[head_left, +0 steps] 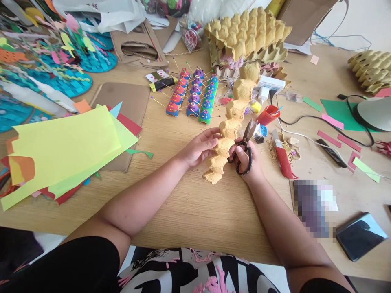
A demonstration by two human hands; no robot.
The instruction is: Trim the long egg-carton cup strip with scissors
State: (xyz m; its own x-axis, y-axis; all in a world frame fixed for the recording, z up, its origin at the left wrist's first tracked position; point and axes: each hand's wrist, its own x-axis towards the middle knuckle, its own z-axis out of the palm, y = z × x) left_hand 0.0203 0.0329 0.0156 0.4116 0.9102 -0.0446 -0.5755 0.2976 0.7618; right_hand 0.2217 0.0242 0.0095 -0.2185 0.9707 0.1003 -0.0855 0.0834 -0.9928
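A long yellow strip of egg carton cups (229,127) is held up over the table, tilted with its far end up and to the right. My left hand (200,148) grips it from the left, thumb on the near face and the other fingers partly hidden behind it. In my right hand (252,165) is a pair of black-handled scissors (244,148), fingers and thumb around the handles. The blades point up and away, slightly parted, close beside the strip's right edge. Some right fingertips are near or on the strip; contact is unclear.
Painted egg-carton caterpillars (192,95) stand beyond my hands. Stacked egg trays (244,36) sit at the back. Yellow paper sheets (67,150) lie left. To the right are a red utility knife (282,156), a red cup (269,115), a power strip (271,83) and a phone (362,236).
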